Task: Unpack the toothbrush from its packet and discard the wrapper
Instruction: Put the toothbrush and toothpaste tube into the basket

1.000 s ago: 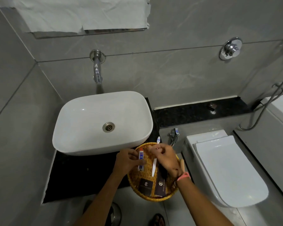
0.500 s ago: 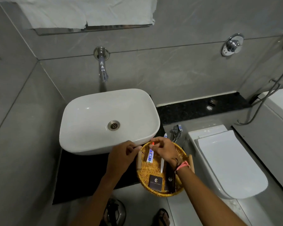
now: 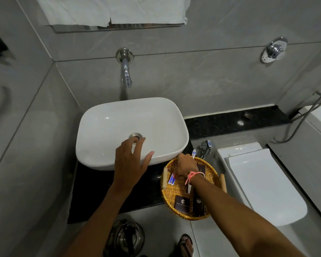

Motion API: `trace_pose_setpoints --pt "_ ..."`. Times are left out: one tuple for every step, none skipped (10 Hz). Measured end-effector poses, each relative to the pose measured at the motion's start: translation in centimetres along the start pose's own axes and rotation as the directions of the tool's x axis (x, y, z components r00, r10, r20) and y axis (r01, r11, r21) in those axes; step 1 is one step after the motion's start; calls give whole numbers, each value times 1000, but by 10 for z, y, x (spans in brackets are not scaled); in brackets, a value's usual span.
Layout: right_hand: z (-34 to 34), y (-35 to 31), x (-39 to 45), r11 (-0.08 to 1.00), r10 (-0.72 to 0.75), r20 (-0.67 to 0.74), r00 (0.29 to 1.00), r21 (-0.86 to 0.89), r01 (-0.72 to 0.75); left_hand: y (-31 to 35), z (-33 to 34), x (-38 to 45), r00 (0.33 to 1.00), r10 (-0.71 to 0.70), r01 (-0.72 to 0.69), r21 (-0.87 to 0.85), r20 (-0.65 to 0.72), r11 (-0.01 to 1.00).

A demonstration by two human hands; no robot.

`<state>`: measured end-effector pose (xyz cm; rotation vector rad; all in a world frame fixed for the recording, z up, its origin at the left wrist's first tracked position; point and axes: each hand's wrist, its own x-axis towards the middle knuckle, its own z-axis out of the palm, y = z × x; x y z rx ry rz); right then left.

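Head view: grey-tiled bathroom, wall tap [image 3: 126, 71] above a white basin [image 3: 132, 130] seated on a black stone counter [image 3: 93, 191]. At the counter's right edge, a round wicker tray [image 3: 209, 210] with wooden handles. Left hand [image 3: 131, 164] spread, fingers released, empty, hovering over the basin's front rim. Right hand [image 3: 186, 166], pink thread at the wrist, reaching into the tray's far side, fingers pinched on the white toothbrush [image 3: 193, 153]; bristle end poking past the tray's far rim, handle running under the wrist. Small toothpaste tube [image 3: 171, 180] lying near the tray's left handle. Two dark sachets [image 3: 182, 202] at the near rim. Right of the counter, a white toilet [image 3: 263, 184], lid shut. Below the counter's front edge, a steel bin [image 3: 124, 238] on the floor.
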<state>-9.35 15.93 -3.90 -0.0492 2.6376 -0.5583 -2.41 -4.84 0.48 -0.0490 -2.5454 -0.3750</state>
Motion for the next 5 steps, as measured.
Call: trace_pose_setpoints --pt "9 3 -1 1000 2 -2 1000 -30 -2 -2 5 0 1000 6 -6 57 8 998" --pt "14 7 -1 1000 3 -50 999 -19 -3 -5 9 0 999 7 -13 130 43 991" --pt "10 8 -9 1000 2 -61 998 -2 -3 -4 10 0 996 2 -22 224 92 974" --pt "-5 10 -24 997 -57 -120 991 -56 51 -6 9 -2 987 45 -87 281 152 956" --pt "-18 11 -61 989 -143 -175 974 -69 132 3 5 6 988 35 -73 260 150 963"
